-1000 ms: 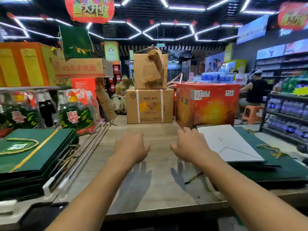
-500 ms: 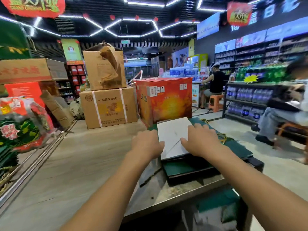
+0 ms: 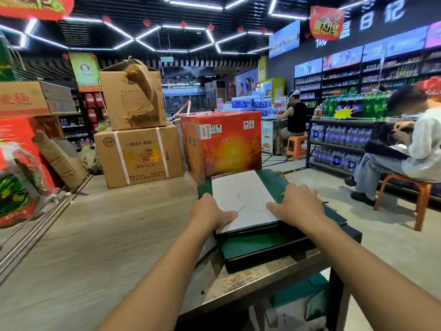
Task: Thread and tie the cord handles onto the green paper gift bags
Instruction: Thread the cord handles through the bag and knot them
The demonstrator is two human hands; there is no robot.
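Observation:
A stack of flat green gift bags (image 3: 250,244) lies at the table's right edge. The top bag (image 3: 241,194) shows a pale grey-white face with fold creases. My left hand (image 3: 210,211) grips its near-left edge, thumb on top and fingers curled at the side. My right hand (image 3: 298,204) holds the right side, thumb on the pale face and fingers bent over the edge onto green paper. A bit of gold cord (image 3: 278,173) lies at the stack's far end.
A red carton (image 3: 226,144) stands just behind the stack, with two brown cartons (image 3: 138,156) to its left. The wooden table (image 3: 95,235) stretches leftward to packaged goods (image 3: 16,187). A seated person (image 3: 417,144) on an orange stool is in the aisle to the right.
My view turned right, away from the finished bags at the left. Both hands moved from above the bare table to the stack and took hold of the top bag.

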